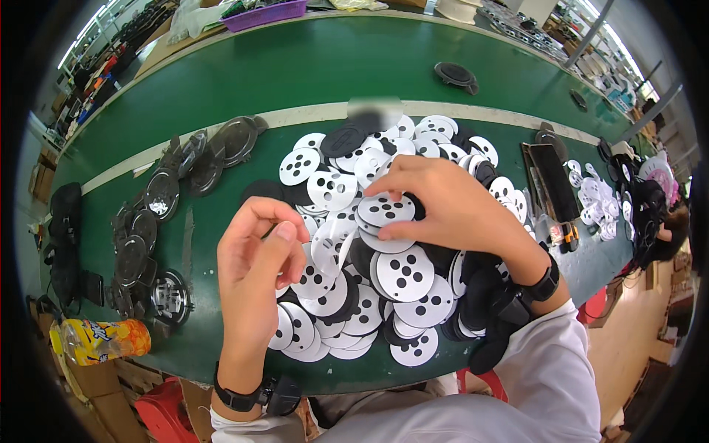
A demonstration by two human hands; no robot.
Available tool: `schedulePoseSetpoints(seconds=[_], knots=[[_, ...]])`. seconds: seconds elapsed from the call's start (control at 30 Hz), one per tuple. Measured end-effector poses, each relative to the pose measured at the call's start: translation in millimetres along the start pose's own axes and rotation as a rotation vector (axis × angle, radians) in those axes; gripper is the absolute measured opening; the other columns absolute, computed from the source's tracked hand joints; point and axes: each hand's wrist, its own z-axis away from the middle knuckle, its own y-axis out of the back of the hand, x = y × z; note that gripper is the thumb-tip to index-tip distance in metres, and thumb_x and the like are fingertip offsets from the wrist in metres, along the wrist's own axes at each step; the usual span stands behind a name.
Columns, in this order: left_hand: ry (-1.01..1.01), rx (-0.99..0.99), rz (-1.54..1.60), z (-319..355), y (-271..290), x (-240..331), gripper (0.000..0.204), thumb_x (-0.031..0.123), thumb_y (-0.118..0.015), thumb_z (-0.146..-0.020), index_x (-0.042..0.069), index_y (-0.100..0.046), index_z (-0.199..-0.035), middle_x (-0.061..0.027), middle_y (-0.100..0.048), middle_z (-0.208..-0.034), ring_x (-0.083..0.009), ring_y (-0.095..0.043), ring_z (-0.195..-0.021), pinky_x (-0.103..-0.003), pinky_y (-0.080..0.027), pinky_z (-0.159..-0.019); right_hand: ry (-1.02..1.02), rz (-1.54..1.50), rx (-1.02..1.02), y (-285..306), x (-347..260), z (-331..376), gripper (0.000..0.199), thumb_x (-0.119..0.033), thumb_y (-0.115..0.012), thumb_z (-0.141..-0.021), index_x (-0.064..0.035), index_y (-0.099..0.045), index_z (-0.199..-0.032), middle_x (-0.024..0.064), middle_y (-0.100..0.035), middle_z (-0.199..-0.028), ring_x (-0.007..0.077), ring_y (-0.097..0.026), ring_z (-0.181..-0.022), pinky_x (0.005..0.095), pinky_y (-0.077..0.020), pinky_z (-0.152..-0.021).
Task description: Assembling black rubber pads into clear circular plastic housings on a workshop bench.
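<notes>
A wide heap of white discs point(405, 274) punched with round holes, mixed with black discs point(343, 140), lies in front of me. My right hand point(447, 203) grips a small stack of white discs point(385, 210) by its edges, thumb at the near side and fingers at the far side. Left of it, my left hand point(260, 269) is raised over the heap's left edge. Its fingers curl in with the thumb close to them, and whatever lies between them is hidden. A thin white piece point(345, 249) stands tilted between the two hands.
On the green table point(244, 70), dark round parts point(161, 193) line the left side, with an orange-labelled bottle point(101, 341) at the corner. A black tray point(552, 182) and more white pieces point(597, 198) lie right. A purple basket point(264, 15) stands far back.
</notes>
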Motion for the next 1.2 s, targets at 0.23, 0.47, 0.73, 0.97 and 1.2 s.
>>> schedulePoseSetpoints(seconds=[0.23,0.47,0.73,0.97,1.2], knots=[[0.011,-0.025,-0.029,1,3,-7,0.011,0.014,-0.052,-0.091,0.003,-0.055,-0.091,-0.0023,-0.057,-0.079,-0.0035,-0.043,-0.053,-0.018,-0.025,-0.045,-0.009,0.050,-0.086,-10,3,5,0.028,-0.023,-0.068,-0.078,-0.0052,-0.068,-0.101,0.0104,-0.062,-0.087,0.0272,-0.060,-0.078,0.0355,-0.0463,-0.067],[0.072,-0.158,0.020,0,2,-1,0.021,0.019,-0.050,-0.093,0.000,-0.057,-0.100,-0.0059,-0.061,-0.084,-0.0067,-0.049,-0.057,-0.019,-0.033,-0.048,0.166,0.295,0.362,6,-18,6,0.017,-0.006,-0.066,-0.075,-0.0090,-0.071,-0.091,0.0050,-0.051,-0.072,0.0176,-0.053,-0.054,0.0281,-0.0401,-0.047],[0.020,-0.143,0.163,11,-15,-4,0.026,0.020,-0.051,-0.096,-0.004,-0.056,-0.106,-0.0087,-0.064,-0.088,-0.0138,-0.063,-0.079,-0.025,-0.051,-0.072,0.569,-0.123,0.156,-10,-44,14,0.026,-0.006,-0.067,-0.070,-0.0004,-0.060,-0.094,0.0059,-0.052,-0.075,0.0201,-0.052,-0.055,0.0300,-0.0414,-0.047],[-0.004,-0.175,0.288,16,-13,-5,0.021,0.009,-0.052,-0.093,-0.009,-0.052,-0.105,-0.0137,-0.065,-0.089,-0.0187,-0.066,-0.076,-0.028,-0.057,-0.054,0.366,0.055,0.317,1,-43,11,0.017,0.003,-0.051,-0.083,0.0033,-0.060,-0.097,0.0096,-0.058,-0.071,0.0178,-0.047,-0.057,0.0292,-0.0381,-0.051],[-0.043,-0.115,0.162,20,-15,-4,0.025,-0.006,-0.060,-0.084,-0.013,-0.054,-0.107,-0.0154,-0.064,-0.092,-0.0187,-0.065,-0.079,-0.025,-0.056,-0.052,0.320,-0.026,0.401,-8,-42,11,0.010,0.002,-0.056,-0.082,0.0017,-0.063,-0.089,0.0091,-0.060,-0.069,0.0191,-0.048,-0.053,0.0282,-0.0377,-0.049]])
